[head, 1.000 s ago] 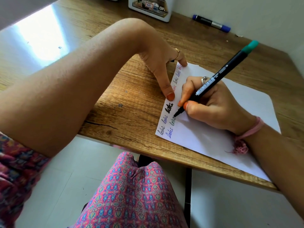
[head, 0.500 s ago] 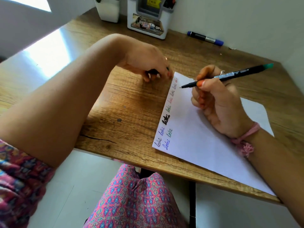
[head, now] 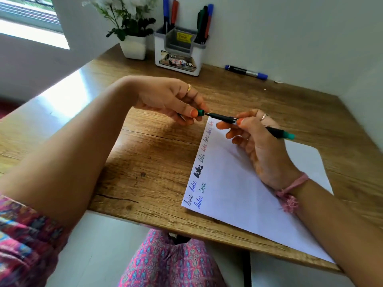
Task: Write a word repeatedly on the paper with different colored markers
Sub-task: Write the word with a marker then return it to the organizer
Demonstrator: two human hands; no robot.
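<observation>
Marker (head: pixel 222 117) tip just beside left grip's cap (head: pixel 200 112)

A single head-worn wide-angle camera looks forward and down from close above the bench (head: pixel 157 146). It faces the far wall, with the paper (head: pixel 238 193) to the right and the person's lap along the near edge. Straight lines bow toward the frame's borders.
</observation>
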